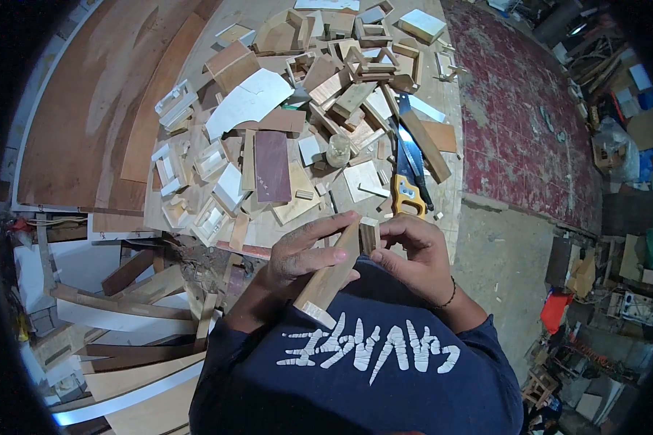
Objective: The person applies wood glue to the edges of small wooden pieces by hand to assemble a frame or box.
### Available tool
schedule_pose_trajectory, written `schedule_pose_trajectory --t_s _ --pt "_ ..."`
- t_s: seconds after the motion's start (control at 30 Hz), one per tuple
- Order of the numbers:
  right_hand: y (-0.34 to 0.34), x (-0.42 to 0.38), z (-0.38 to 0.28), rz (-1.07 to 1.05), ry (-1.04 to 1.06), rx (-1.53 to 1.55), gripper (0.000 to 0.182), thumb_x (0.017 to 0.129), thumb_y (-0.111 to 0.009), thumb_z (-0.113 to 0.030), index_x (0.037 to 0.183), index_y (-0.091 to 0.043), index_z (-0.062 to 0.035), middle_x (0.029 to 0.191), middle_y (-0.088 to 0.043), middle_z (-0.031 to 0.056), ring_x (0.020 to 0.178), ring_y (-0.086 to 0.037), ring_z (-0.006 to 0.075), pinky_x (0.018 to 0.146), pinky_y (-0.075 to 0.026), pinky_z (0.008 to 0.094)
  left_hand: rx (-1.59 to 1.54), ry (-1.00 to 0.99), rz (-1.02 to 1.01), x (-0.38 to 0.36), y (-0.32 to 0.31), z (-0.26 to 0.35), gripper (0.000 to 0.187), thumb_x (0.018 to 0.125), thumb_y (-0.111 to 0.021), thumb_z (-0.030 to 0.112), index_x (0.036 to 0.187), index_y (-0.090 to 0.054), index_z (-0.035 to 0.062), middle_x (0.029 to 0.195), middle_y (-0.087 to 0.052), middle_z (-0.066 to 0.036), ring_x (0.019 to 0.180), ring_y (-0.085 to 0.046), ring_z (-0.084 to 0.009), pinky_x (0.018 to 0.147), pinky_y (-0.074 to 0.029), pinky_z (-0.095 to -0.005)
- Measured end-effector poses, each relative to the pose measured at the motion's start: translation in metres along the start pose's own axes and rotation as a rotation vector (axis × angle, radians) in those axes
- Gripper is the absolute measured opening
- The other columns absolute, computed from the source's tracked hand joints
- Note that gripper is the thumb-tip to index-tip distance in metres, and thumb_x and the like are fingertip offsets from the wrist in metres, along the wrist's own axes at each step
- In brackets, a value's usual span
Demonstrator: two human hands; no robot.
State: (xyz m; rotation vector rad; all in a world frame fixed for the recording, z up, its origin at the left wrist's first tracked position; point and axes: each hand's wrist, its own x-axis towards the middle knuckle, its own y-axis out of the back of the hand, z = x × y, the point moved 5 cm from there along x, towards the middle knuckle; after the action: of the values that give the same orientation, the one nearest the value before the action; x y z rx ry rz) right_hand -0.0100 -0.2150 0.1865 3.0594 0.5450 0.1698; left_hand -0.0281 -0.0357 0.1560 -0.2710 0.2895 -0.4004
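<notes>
Wooden strip (329, 277), tilted 1-to-7 o'clock
My left fingers (334, 256) grip it; right fingers (393, 264) pinch a block (370, 238) beside its 1 o'clock end.

The person wears a navy shirt (355, 399), its cloth creased, with jagged white lettering (370, 348) across the front towards 5 and 6 o'clock, the strokes broken by thin cracks. The sleeves, at 7 and 4 o'clock, leave the forearms bare. A thin, dark, knobbly bracelet (452, 293) circles the right wrist at 4 o'clock.
</notes>
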Motion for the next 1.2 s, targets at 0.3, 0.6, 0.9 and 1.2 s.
schedule_pose_trajectory --t_s 0.3,0.6,0.9,1.2 --pt "-0.002 0.000 0.001 -0.005 -0.022 0.020 0.025 0.074 -0.072 -0.005 0.098 -0.065 0.0002 0.082 -0.061 0.0052 0.074 -0.056 0.0111 0.067 -0.047 0.0243 -0.020 -0.001 -0.018 0.002 0.002 -0.002 0.051 0.066 -0.081 0.008 0.108 -0.053 0.0132 0.123 -0.050 -0.029 0.110 -0.057 -0.0368 0.083 -0.052 -0.0389" --pt "0.003 0.003 -0.012 0.023 0.216 -0.138 0.071 0.066 -0.080 -0.022 0.127 -0.049 -0.0047 0.116 -0.054 0.0134 0.104 -0.052 0.0234 0.084 -0.044 0.0341 0.262 -0.745 -0.073 0.003 -0.004 0.014 0.074 0.072 -0.078 0.020 0.131 -0.034 0.0112 0.128 -0.044 -0.026 0.117 -0.049 -0.0350 0.092 -0.048 -0.0469" --pt "-0.004 0.008 -0.012 -0.105 0.308 -0.247 0.054 0.067 -0.078 -0.023 0.115 -0.058 -0.0091 0.124 -0.053 0.0161 0.109 -0.052 0.0310 0.090 -0.041 0.0402 -0.039 -0.610 -0.158 0.009 -0.006 0.012 0.076 0.068 -0.080 0.007 0.127 -0.034 0.0117 0.130 -0.042 -0.026 0.119 -0.048 -0.0312 0.093 -0.048 -0.0424" --pt "-0.006 0.010 -0.013 -0.103 0.346 -0.303 0.048 0.066 -0.077 -0.020 0.109 -0.062 -0.0071 0.117 -0.057 0.0163 0.101 -0.056 0.0307 0.086 -0.044 0.0375 -0.139 -0.418 -0.069 0.007 -0.002 0.005 0.077 0.069 -0.078 0.004 0.129 -0.031 0.0107 0.130 -0.044 -0.024 0.121 -0.047 -0.0305 0.096 -0.046 -0.0430"
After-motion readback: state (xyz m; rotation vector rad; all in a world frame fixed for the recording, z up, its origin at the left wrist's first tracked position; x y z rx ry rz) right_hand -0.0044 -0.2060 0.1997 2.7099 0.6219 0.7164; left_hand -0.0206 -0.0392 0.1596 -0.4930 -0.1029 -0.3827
